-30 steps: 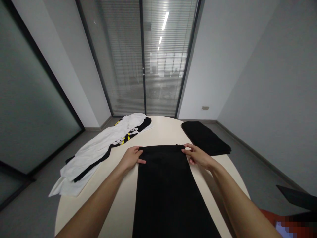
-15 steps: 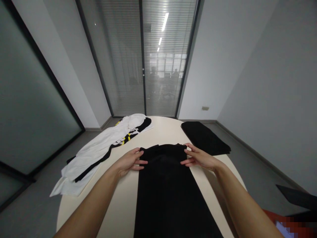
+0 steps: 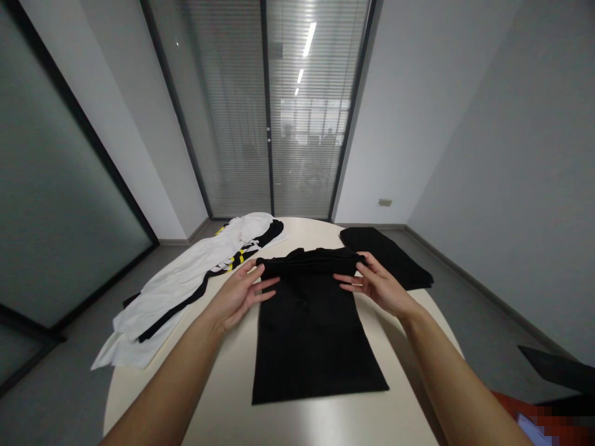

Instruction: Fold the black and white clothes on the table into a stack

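Observation:
A black garment (image 3: 310,334) lies lengthwise on the table before me, its near edge flat and its far end lifted in a thick fold. My left hand (image 3: 244,290) pinches the left corner of that fold between thumb and forefinger, with the other fingers spread along the cloth. At the right corner, my right hand (image 3: 374,282) holds the same fold in a like pinch. What kind of garment it is, I cannot tell. Behind my right hand sits a folded black cloth (image 3: 385,254).
On the left of the pale round table (image 3: 223,409) lies a heap of white clothing (image 3: 195,272) with black and yellow trim, partly over the edge. Beyond the table stands a glass partition with blinds (image 3: 307,161). A dark and red object (image 3: 515,406) shows at lower right.
Both hands have raised the far end of the black garment and shifted it slightly away. Its near edge has slid into view on the table.

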`<state>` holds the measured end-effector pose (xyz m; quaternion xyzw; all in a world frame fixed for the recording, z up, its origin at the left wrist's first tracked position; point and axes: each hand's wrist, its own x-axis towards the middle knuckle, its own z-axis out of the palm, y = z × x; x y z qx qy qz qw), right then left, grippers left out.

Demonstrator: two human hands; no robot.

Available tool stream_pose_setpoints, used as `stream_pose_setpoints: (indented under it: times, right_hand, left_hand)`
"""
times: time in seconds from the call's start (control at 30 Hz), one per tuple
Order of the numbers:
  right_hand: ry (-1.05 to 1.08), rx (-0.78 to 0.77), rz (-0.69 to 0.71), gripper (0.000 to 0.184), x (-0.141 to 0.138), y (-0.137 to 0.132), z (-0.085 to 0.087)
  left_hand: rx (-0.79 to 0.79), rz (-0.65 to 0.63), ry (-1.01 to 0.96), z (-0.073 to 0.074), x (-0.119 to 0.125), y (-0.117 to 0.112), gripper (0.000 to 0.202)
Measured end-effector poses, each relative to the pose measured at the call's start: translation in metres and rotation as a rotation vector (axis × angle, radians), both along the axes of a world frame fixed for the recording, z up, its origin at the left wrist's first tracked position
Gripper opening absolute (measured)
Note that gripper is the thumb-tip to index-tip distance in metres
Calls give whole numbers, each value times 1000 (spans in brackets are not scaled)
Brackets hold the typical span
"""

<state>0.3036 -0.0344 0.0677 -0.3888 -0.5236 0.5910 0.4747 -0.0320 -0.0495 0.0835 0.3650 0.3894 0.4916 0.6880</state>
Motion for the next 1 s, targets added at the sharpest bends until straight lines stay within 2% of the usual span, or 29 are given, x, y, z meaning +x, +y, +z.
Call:
stream_pose_setpoints:
  times: [0.1,0.3,0.4,0.53,0.7,0.87,1.0]
  right_hand:
    - [85,32,37,35,2,0,1]
    - [93,22,41,31,3,2,-3]
    - [84,37,73,28,6,1,-3]
    - [76,8,166,26,18,1,-6]
    - [-30,-65,372,23,29,-3,-7]
    - [-275,18,544,27,33,-6,4]
    - [-453,-17,651,28,35,-6,8]
  left_hand:
    - [55,1,-13,3,3,-2,39]
    - [88,104,19,-5,3,3,38]
    - [132,74,38,-8,-1,5,37]
    - [169,-111,106,-19,-15,9,35]
    - [228,-442,192,-31,-37,13,29]
    - [391,-670,351,-26,-46,13,22]
    - [478,-817,567,-24,-44,15,20]
